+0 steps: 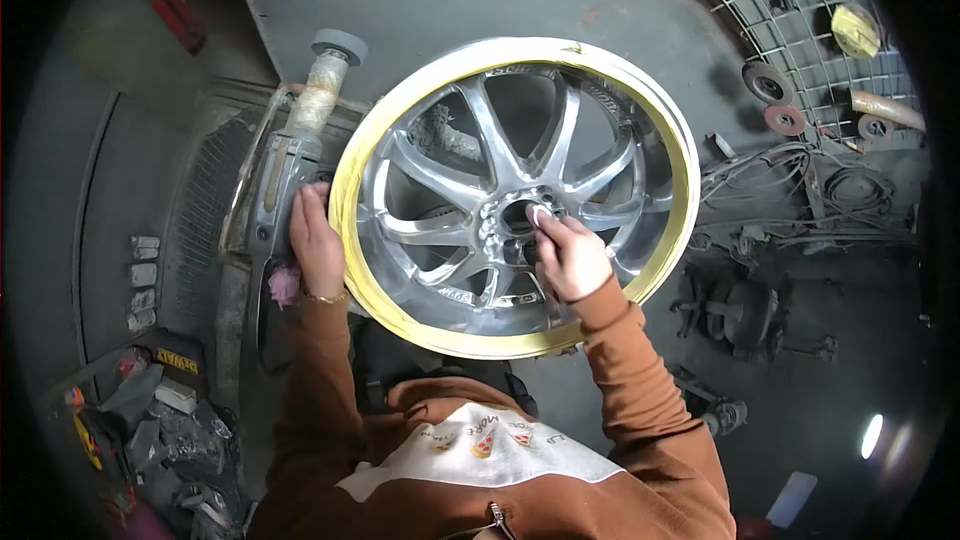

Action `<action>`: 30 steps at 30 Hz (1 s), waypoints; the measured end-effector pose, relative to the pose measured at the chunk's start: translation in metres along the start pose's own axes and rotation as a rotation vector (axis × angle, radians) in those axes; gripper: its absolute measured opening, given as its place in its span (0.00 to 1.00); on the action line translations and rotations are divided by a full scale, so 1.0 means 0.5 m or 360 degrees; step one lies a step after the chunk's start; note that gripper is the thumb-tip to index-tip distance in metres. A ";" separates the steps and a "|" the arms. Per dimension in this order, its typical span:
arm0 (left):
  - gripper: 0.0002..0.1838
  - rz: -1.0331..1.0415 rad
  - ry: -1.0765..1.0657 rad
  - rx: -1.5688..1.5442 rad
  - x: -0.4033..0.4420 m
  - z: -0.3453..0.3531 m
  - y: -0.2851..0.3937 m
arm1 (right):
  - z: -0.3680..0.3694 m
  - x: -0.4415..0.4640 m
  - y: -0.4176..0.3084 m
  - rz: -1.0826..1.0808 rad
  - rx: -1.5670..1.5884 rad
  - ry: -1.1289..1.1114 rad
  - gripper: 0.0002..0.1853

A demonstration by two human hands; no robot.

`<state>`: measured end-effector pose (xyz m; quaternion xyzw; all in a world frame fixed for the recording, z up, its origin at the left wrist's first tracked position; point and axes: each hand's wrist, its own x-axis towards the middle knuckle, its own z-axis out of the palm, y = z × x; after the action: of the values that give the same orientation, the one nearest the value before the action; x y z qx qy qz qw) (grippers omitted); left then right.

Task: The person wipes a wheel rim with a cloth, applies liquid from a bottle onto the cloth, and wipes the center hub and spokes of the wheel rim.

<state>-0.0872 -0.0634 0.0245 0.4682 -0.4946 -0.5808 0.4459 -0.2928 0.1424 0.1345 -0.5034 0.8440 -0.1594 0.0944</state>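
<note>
A silver alloy wheel rim (pixel 500 145) with several spokes faces me, its outer lip covered in yellow masking tape (pixel 470 344). Flat against the taped left edge rests my left hand (pixel 318 245), open, fingers stretched upward and holding nothing else. My right hand (pixel 572 258) is closed in a pinch at the wheel's hub, with a small pale piece of folded cloth or paper (pixel 540 213) showing at the fingertips. Its exact kind cannot be made out. The centre bore (pixel 517 215) is partly hidden behind that hand.
Left of the wheel stands a machine with a round grey end (pixel 340 44). A pink rag (pixel 284 286) lies below it. A wire rack (pixel 800 0) with discs (pixel 767 83) hangs at upper right, near coiled cables (pixel 860 190). Cluttered tools (pixel 185 430) fill the lower left.
</note>
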 end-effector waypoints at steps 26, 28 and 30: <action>0.18 0.0399 -0.0351 0.0401 0.044 0.028 0.080 | 0.105 0.047 -0.017 0.0001 -0.0120 -0.0094 0.16; 0.17 0.0401 -0.0392 0.0421 0.070 0.048 0.114 | 0.120 0.050 -0.054 0.1219 0.1648 -0.0019 0.16; 0.17 0.0651 -0.0522 0.0575 0.101 0.079 0.142 | 0.125 0.046 -0.068 0.1253 0.1879 0.0134 0.17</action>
<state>-0.1303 -0.1148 0.0928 0.3308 -0.7390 -0.4495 0.3774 -0.2558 0.0962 0.0886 -0.0191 0.7387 -0.5636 0.3693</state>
